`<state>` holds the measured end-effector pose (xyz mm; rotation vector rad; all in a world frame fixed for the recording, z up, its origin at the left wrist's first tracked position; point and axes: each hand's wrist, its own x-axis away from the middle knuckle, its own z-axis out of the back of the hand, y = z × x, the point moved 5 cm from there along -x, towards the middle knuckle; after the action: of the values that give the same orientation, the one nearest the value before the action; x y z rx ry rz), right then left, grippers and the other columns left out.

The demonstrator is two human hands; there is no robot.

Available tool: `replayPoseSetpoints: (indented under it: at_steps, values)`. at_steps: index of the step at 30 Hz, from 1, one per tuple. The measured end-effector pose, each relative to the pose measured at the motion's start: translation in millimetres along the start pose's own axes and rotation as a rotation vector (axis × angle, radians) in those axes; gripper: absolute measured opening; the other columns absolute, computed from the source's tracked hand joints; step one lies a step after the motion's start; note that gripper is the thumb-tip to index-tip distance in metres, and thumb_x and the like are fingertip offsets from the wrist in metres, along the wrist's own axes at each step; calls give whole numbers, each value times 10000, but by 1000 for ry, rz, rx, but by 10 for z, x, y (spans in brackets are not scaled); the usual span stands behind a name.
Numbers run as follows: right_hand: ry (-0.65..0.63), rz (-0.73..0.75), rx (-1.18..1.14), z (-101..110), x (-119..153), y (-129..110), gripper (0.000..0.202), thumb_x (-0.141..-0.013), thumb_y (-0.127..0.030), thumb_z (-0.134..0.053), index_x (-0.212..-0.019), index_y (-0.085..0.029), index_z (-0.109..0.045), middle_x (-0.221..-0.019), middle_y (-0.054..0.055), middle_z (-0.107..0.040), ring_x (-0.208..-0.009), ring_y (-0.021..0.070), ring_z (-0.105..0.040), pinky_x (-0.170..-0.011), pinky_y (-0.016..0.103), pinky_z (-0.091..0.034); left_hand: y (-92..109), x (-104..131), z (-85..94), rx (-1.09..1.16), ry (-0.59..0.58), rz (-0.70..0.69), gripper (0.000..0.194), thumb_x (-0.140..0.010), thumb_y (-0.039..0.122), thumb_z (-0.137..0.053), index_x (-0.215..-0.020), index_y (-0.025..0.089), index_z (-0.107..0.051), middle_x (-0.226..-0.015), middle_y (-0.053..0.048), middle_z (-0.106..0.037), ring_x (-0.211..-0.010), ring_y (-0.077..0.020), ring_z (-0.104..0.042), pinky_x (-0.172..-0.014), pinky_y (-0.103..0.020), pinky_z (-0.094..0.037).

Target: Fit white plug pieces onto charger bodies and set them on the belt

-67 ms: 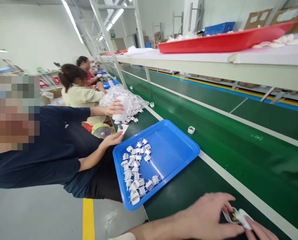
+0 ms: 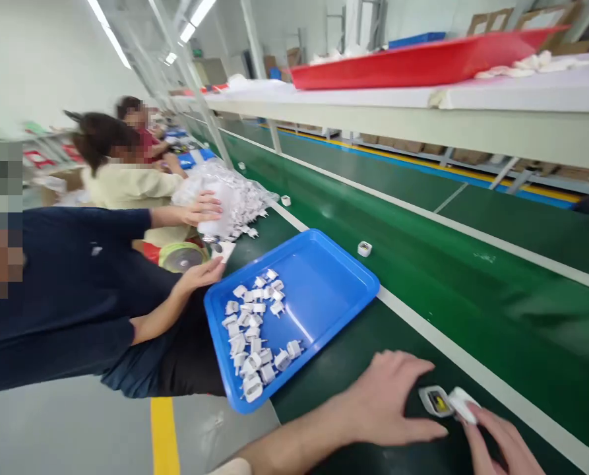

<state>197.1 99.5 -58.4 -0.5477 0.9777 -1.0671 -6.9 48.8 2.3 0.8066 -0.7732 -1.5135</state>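
My left hand (image 2: pixel 390 399) is open above the dark green bench, thumb and fingers spread, with nothing between them. Just right of it lies a small white charger housing (image 2: pixel 436 401), its open side up and something yellow and dark inside. My right hand (image 2: pixel 504 445), at the lower right edge, grips a white plastic charger piece (image 2: pixel 464 404) between its fingertips. That piece touches or nearly touches the housing. To the left stands a blue tray (image 2: pixel 324 290) with several white plug chargers (image 2: pixel 252 333) along its left side.
A co-worker in a dark shirt (image 2: pixel 66 277) holds a white bottle (image 2: pixel 217 214) beside the tray. Behind is a clear bag of white plugs (image 2: pixel 242 198). Single housings (image 2: pixel 364 249) sit on the green conveyor belt (image 2: pixel 472 297). A red tray (image 2: pixel 413 63) rests on the raised shelf.
My left hand has come away from the housing, its fingers now clear of it. My right hand keeps the white piece. The whole view has shifted slightly.
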Motion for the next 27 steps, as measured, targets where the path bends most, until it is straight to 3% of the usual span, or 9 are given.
replayPoseSetpoints:
  at_steps: [3, 5, 8, 11, 14, 20, 27]
  values:
    - [72, -118, -213, 56, -120, -22, 195, -870, -442, -733, -999, -297, -734, -968, 117, -733, -847, 331, -740, -723, 479, -616, -136, -61, -49, -165, -72, -82, 800, -822, 535, -764, -1503, 267, -440, -1471, -123, -527, -1349, -317, -479, -1145, -503, -369]
    - [35, -102, -192, 27, -182, -8, 260, -889, -483, -714, -981, -241, -714, -1044, 115, -718, -932, 295, -728, -777, 432, -620, -250, -132, -159, -259, -95, -107, 563, -914, 415, -696, -1428, 278, -513, -1427, -97, -561, -1320, -285, -500, -1109, -473, -381]
    - [-170, -73, -232, -72, -208, -10, 162, -919, -388, -722, -969, -235, -713, -1149, 111, -667, -1066, 273, -663, -903, 454, -576, -310, -193, -287, -361, -72, -141, 263, -992, 303, -574, -1246, 261, -623, -1341, -76, -610, -1259, -270, -533, -1049, -469, -385]
    - [-283, -93, -212, -103, -199, -60, 88, -927, -323, -721, -980, -252, -720, -1189, 100, -628, -1118, 269, -611, -946, 462, -535, -263, -208, -317, -352, -73, -122, 420, -914, 403, -690, -1290, 249, -583, -1344, -79, -598, -1258, -293, -520, -1035, -479, -385]
    - [-298, -111, -264, -99, -207, -89, 86, -931, -303, -715, -993, -243, -707, -1135, 95, -631, -1068, 262, -614, -927, 447, -531, -185, -247, -356, -304, -97, -107, 528, -852, 423, -758, -1314, 259, -563, -1329, -65, -599, -1251, -288, -518, -1025, -463, -391]
    - [-155, -145, -531, -86, -246, -18, 78, -945, -248, -690, -995, -226, -634, -1032, 73, -638, -948, 223, -643, -811, 369, -562, -158, -376, -521, -289, -5, -75, 191, -853, 281, -715, -1001, 223, -610, -1136, -28, -681, -1069, -234, -591, -923, -424, -393]
    - [-289, -143, -429, -67, -267, -49, 104, -950, -281, -702, -1047, -247, -683, -1066, 76, -651, -1002, 244, -635, -879, 412, -549, -207, -388, -542, -324, 6, -94, 244, -937, 441, -685, -1035, 227, -623, -1137, -40, -676, -1046, -230, -578, -858, -394, -371]
